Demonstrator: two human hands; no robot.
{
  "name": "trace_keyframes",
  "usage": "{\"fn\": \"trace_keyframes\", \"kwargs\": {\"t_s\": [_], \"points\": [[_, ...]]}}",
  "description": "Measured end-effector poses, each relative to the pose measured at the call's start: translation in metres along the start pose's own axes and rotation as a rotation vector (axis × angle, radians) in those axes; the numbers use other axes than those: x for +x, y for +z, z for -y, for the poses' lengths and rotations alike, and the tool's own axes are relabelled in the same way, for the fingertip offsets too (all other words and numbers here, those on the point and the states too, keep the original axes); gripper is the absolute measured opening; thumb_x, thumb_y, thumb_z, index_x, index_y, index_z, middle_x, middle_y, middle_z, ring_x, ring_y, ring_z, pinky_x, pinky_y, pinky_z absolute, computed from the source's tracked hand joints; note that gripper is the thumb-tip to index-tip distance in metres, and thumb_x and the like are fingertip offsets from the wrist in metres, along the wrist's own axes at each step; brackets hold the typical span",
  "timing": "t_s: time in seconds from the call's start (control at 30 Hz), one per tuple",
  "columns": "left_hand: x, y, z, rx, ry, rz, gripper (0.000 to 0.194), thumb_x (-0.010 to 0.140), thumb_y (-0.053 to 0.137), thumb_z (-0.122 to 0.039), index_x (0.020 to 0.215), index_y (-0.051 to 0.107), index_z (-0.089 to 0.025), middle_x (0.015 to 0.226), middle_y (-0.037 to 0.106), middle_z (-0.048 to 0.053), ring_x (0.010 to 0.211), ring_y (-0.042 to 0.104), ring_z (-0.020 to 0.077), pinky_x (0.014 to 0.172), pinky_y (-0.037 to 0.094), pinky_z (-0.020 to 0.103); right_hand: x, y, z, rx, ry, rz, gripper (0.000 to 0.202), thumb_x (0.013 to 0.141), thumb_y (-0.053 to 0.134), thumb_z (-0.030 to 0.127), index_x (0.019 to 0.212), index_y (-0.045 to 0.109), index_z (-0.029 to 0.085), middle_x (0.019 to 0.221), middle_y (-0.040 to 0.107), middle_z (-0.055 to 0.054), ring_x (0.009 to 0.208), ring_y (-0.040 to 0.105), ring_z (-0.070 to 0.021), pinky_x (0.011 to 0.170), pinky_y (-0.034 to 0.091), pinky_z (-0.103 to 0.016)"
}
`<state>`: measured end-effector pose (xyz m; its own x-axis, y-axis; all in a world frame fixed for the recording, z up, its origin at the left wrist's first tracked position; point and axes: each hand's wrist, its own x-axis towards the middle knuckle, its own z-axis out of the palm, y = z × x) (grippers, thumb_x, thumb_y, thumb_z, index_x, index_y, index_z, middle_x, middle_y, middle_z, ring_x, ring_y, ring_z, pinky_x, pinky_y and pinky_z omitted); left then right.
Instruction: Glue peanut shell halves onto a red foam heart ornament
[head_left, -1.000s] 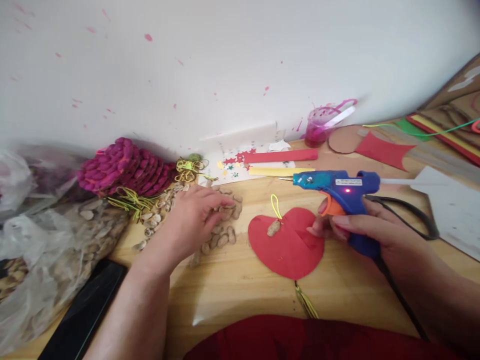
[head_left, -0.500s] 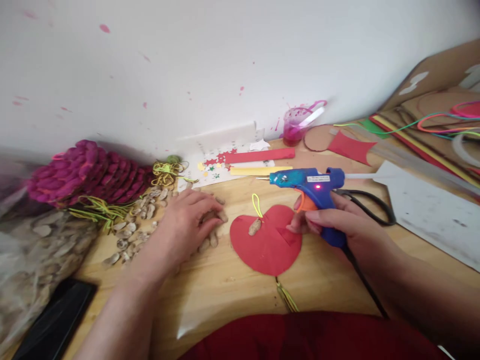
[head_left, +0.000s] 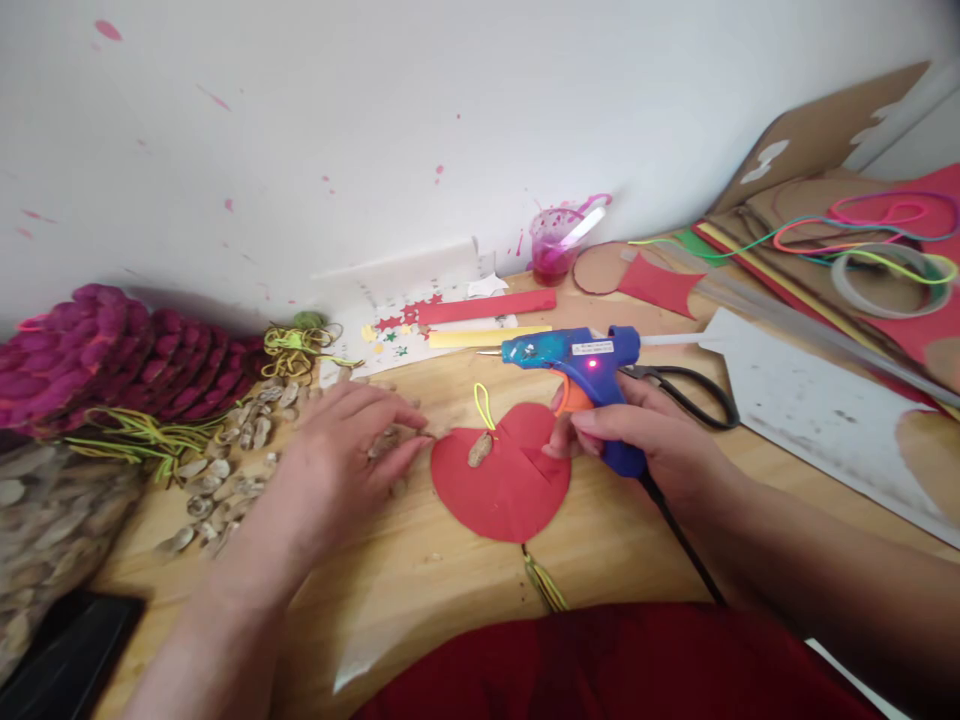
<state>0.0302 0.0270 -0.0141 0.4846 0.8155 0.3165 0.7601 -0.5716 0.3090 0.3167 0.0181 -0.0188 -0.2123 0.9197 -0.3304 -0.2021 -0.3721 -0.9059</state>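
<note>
My right hand (head_left: 630, 430) is wrapped round a blue glue gun (head_left: 600, 360) with an orange trigger and a red light, its nozzle pointing left. Below the nozzle lies a red heart-shaped piece (head_left: 510, 490) with a yellow loop (head_left: 484, 405) at its top, a tassel (head_left: 544, 583) at its bottom and one peanut shell (head_left: 480, 450) near the loop. Left of the heart, my left hand (head_left: 360, 440) is curled over peanut shells (head_left: 386, 443), thumb and fingers around them. Whether it grips one is hard to tell.
At the left are loose shells (head_left: 255, 425), magenta discs (head_left: 165, 360), a bag of shells (head_left: 60, 530) and a black phone (head_left: 75, 650). Paper strips (head_left: 487, 305) and a cup (head_left: 553, 245) stand behind; scissors (head_left: 697, 395) and cardboard (head_left: 810, 150) are right.
The whole view has shifted, so the table items appear further left. My left hand's fingers have drawn in slightly around the shells. My right hand still holds the glue gun.
</note>
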Motion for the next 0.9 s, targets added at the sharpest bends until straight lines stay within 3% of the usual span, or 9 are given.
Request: {"fn": "trace_keyframes", "kwargs": {"t_s": [0.17, 0.3, 0.67, 0.8, 0.9], "points": [[0.012, 0.015, -0.038, -0.058, 0.111, 0.015, 0.006, 0.094, 0.065, -0.027, 0.096, 0.068, -0.022, 0.093, 0.069, 0.002, 0.090, 0.060, 0.0198, 0.082, 0.043, 0.036, -0.001, 0.002, 0.002, -0.003, -0.010, 0.003, 0.021, 0.072, 0.069, 0.028, 0.063, 0.052, 0.022, 0.062, 0.064, 0.000, 0.068, 0.064, -0.0185, 0.073, 0.049, -0.033], [0.019, 0.025, -0.051, -0.031, 0.129, 0.017, 0.011, 0.098, 0.059, -0.028, 0.098, 0.067, -0.021, 0.093, 0.069, 0.003, 0.090, 0.057, 0.0203, 0.080, 0.039, 0.037, -0.002, 0.003, 0.004, -0.031, -0.015, 0.001, 0.021, 0.072, 0.069, 0.028, 0.061, 0.052, 0.021, 0.064, 0.066, -0.001, 0.069, 0.065, -0.0181, 0.071, 0.048, -0.030], [0.019, 0.033, -0.054, -0.019, 0.094, 0.055, 0.013, 0.099, 0.056, -0.025, 0.106, 0.066, -0.024, 0.101, 0.071, 0.004, 0.097, 0.059, 0.0215, 0.082, 0.038, 0.040, -0.002, 0.002, -0.001, 0.019, -0.004, 0.012, 0.017, 0.072, 0.072, 0.028, 0.067, 0.057, 0.021, 0.060, 0.061, 0.002, 0.070, 0.068, -0.0186, 0.074, 0.053, -0.032], [0.015, 0.022, -0.048, 0.021, 0.087, -0.006, 0.018, 0.098, 0.057, -0.024, 0.113, 0.066, -0.024, 0.101, 0.072, 0.005, 0.095, 0.061, 0.0220, 0.083, 0.041, 0.040, -0.002, 0.002, -0.001, 0.040, 0.014, -0.015, 0.016, 0.070, 0.073, 0.028, 0.068, 0.060, 0.021, 0.059, 0.060, 0.002, 0.072, 0.068, -0.0199, 0.076, 0.055, -0.035], [0.010, 0.006, -0.035, 0.067, 0.034, -0.060, 0.012, 0.095, 0.061, -0.025, 0.101, 0.070, -0.025, 0.088, 0.072, 0.003, 0.086, 0.062, 0.0218, 0.078, 0.042, 0.039, -0.002, 0.002, -0.001, 0.047, 0.038, -0.020, 0.014, 0.069, 0.074, 0.027, 0.071, 0.061, 0.021, 0.063, 0.065, 0.000, 0.072, 0.069, -0.0208, 0.076, 0.057, -0.036]]}}
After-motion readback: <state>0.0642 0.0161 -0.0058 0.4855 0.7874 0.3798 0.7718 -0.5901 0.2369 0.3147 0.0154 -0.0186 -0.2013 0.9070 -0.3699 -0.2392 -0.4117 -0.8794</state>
